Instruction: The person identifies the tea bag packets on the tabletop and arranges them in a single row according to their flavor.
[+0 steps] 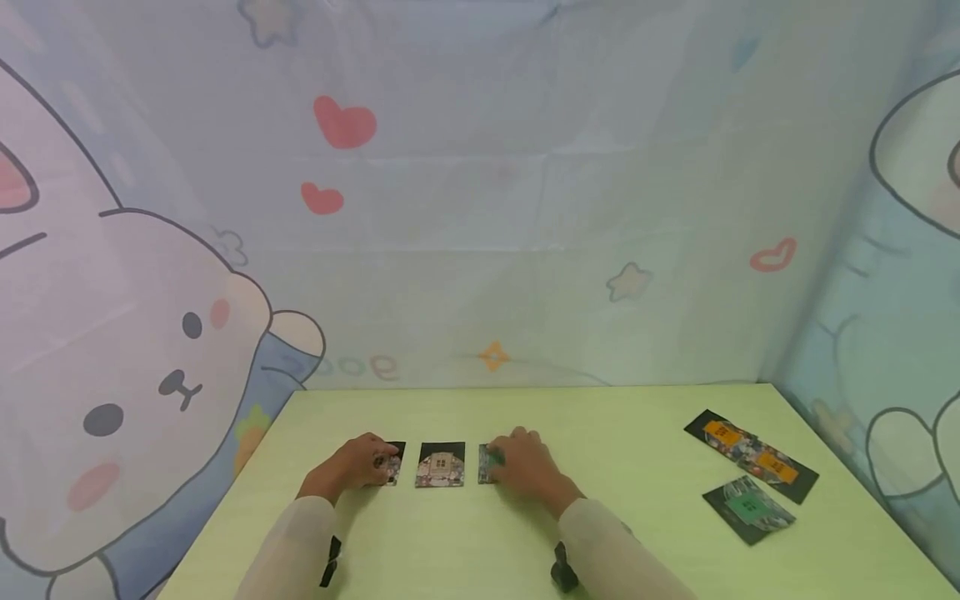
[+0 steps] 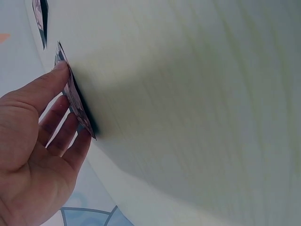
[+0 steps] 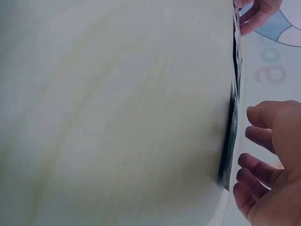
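Note:
Three flat square packets with dark tops and patterned fronts lie in a row on the table. My left hand (image 1: 352,467) holds the left packet (image 1: 393,477) by its edges; in the left wrist view the thumb lies on that packet (image 2: 76,101) near one edge, with other fingers at the far edge. The middle packet (image 1: 440,467), with a pale label, is untouched between the hands. My right hand (image 1: 528,468) is over the right packet (image 1: 483,468), partly covering it. In the right wrist view its loosely bent fingers are apart from that packet (image 3: 229,141).
At the table's right, two packets with orange labels (image 1: 776,467) lie end to end, slanting. A packet with a green label (image 1: 748,510) lies just in front of them. The pale yellow-green table (image 1: 450,554) meets a cartoon-printed cloth backdrop (image 1: 480,275) at the back and sides.

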Motion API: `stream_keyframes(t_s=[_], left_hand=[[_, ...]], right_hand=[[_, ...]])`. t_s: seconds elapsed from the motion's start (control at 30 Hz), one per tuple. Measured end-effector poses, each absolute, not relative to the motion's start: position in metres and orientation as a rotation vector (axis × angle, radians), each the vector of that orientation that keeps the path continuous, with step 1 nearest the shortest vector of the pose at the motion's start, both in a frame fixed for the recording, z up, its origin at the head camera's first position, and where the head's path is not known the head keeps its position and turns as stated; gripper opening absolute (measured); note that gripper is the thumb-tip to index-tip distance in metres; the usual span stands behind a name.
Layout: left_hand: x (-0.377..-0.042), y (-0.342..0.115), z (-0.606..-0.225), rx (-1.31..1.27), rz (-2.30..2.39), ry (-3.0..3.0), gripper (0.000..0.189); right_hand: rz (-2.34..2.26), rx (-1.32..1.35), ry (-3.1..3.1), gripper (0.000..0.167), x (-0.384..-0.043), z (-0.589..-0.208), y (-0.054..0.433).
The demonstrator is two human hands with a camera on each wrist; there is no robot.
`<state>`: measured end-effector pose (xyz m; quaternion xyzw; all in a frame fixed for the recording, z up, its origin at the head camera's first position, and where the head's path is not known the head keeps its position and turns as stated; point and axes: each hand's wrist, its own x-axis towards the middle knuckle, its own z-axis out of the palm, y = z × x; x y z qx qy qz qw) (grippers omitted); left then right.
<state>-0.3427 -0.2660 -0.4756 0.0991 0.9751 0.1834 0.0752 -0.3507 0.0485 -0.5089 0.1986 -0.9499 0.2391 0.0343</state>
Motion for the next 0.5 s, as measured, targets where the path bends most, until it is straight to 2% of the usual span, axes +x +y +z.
stream_keyframes(t_s=[0.5], left_hand=[[-0.345, -0.27, -0.479, 0.318, 0.515, 2.927, 0.045]], right_hand=[[0.793, 0.655, -2.887, 0.025, -0.321, -0.493, 0.126]])
